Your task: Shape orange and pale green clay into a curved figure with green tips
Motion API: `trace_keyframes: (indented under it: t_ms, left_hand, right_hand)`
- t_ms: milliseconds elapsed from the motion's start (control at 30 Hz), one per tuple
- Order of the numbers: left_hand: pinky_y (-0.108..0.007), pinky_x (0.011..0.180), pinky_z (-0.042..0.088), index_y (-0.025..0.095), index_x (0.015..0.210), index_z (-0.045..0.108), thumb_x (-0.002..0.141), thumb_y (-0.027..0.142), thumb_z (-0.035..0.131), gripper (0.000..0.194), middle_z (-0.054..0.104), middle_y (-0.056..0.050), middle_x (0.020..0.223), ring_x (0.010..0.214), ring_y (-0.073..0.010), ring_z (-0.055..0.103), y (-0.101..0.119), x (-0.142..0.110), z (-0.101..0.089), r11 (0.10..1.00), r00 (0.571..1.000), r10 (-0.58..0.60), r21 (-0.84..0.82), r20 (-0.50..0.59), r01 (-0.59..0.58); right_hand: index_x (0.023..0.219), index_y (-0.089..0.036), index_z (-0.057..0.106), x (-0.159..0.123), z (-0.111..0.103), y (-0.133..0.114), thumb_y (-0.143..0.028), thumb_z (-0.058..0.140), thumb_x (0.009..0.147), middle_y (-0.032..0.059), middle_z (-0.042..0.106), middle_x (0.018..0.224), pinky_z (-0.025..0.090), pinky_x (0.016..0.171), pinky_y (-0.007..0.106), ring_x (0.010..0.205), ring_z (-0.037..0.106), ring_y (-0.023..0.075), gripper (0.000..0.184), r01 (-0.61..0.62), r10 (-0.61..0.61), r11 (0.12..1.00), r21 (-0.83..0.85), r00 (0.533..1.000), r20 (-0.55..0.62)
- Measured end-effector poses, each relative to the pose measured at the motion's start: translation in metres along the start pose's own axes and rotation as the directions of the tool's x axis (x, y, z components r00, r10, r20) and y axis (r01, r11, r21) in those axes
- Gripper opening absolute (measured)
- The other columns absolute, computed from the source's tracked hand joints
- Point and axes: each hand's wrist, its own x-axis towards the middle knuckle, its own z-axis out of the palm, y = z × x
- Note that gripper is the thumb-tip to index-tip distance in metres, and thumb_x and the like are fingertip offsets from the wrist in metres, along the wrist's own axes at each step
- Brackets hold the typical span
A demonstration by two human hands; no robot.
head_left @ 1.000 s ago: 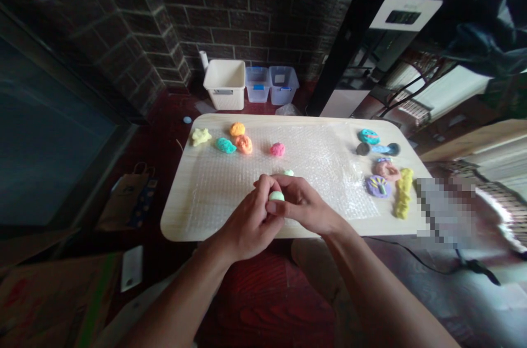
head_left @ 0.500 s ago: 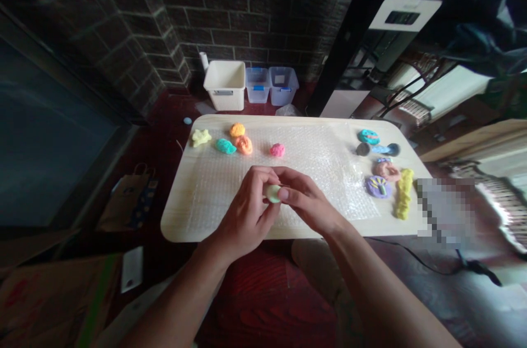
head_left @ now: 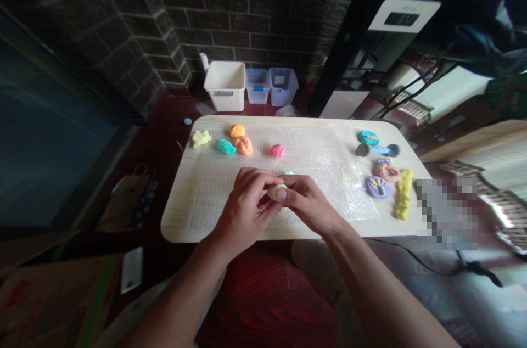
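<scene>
A small pale green lump of modelling clay (head_left: 275,192) is pinched between my two hands over the table's near half. My left hand (head_left: 252,200) is curled round its left side. The thumb of my right hand (head_left: 307,198) presses on its face from the right. A bit of pale green (head_left: 288,172) shows just beyond my fingers; whether it joins the lump I cannot tell. Beyond my hands a pink clay ball (head_left: 277,150) lies on the bubble wrap (head_left: 321,161).
On the table's left lie a yellow star-like clay piece (head_left: 201,138), a teal one (head_left: 225,146), an orange one (head_left: 244,145) and a yellow-orange one (head_left: 237,130). On the right are several clay shapes, including a purple disc (head_left: 378,187) and a yellow strip (head_left: 404,194). Bins (head_left: 224,84) stand behind.
My hands have shifted and turned slightly around the pale green clay, with the left fingers moving a little left. A pale green bit now shows beyond my fingers. The pieces on the table have stayed put.
</scene>
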Motion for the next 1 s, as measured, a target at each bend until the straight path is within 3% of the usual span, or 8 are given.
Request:
trace_keyframes:
  t_ms: [167, 300, 467, 633, 833, 1000]
  left_hand:
    - [-0.038, 0.090, 0.051, 0.022, 0.111, 0.064, 0.095, 0.019, 0.073, 0.019, 0.070, -0.005, 0.104, 0.103, -0.0228, 0.061, -0.0014, 0.0001, -0.0001, 0.998, 0.999, 0.052, -0.022, -0.012, -0.053]
    - [-0.036, 0.087, 0.052, 0.021, 0.110, 0.065, 0.092, 0.016, 0.077, 0.022, 0.071, -0.005, 0.102, 0.100, -0.0222, 0.062, -0.0025, 0.0003, 0.0015, 0.998, 0.997, 0.064, -0.020, -0.030, -0.065]
    - [-0.036, 0.089, 0.051, 0.018, 0.108, 0.067, 0.090, 0.013, 0.078, 0.022, 0.071, -0.006, 0.102, 0.101, -0.0227, 0.061, -0.0014, 0.0012, 0.0037, 0.998, 0.998, 0.060, -0.025, 0.008, -0.060]
    - [-0.036, 0.088, 0.052, 0.018, 0.107, 0.068, 0.092, 0.017, 0.076, 0.017, 0.071, -0.007, 0.102, 0.101, -0.0233, 0.061, -0.0001, 0.0008, 0.0037, 0.997, 0.999, 0.053, -0.051, -0.003, -0.053]
    - [-0.038, 0.092, 0.053, 0.020, 0.121, 0.072, 0.099, 0.023, 0.069, 0.022, 0.074, -0.008, 0.109, 0.107, -0.0236, 0.063, -0.0025, -0.0017, 0.0008, 0.995, 0.998, 0.059, -0.079, 0.012, -0.058]
    - [-0.038, 0.093, 0.053, 0.020, 0.121, 0.073, 0.099, 0.023, 0.068, 0.023, 0.075, -0.008, 0.111, 0.108, -0.0234, 0.064, -0.0058, -0.0031, -0.0008, 0.994, 0.999, 0.039, -0.100, 0.019, -0.037]
  right_hand:
    - [0.091, -0.011, 0.080, -0.0001, -0.0003, -0.0016, -0.038, 0.080, 0.090, 0.0057, 0.075, 0.077, 0.058, 0.080, 0.033, 0.068, 0.069, 0.0153, 0.026, -0.004, 0.004, 1.000, 0.013, 1.000, 0.010]
    - [0.089, -0.011, 0.079, 0.0001, -0.0002, -0.0012, -0.043, 0.081, 0.089, 0.0062, 0.074, 0.078, 0.058, 0.077, 0.031, 0.071, 0.069, 0.0155, 0.033, -0.046, 0.045, 0.998, 0.053, 0.999, 0.007]
    - [0.077, -0.011, 0.075, 0.0001, 0.0011, -0.0012, -0.038, 0.082, 0.088, 0.0008, 0.065, 0.070, 0.055, 0.065, 0.022, 0.065, 0.062, 0.0113, 0.030, -0.047, 0.047, 0.987, 0.152, 0.999, 0.000]
    - [0.082, -0.014, 0.075, -0.0007, 0.0025, -0.0028, -0.038, 0.080, 0.090, 0.0013, 0.067, 0.074, 0.057, 0.061, 0.022, 0.066, 0.063, 0.0122, 0.026, -0.036, 0.036, 0.971, 0.237, 0.999, 0.003]
    - [0.092, -0.011, 0.076, -0.0026, 0.0003, -0.0033, -0.043, 0.082, 0.089, 0.0042, 0.072, 0.077, 0.063, 0.068, 0.027, 0.070, 0.070, 0.0147, 0.033, -0.015, 0.013, 0.998, 0.058, 0.999, 0.047]
    - [0.094, -0.011, 0.077, -0.0015, 0.0021, -0.0059, -0.046, 0.079, 0.091, 0.0062, 0.076, 0.079, 0.064, 0.066, 0.027, 0.068, 0.073, 0.0148, 0.036, 0.007, -0.005, 0.998, -0.058, 0.999, 0.042]
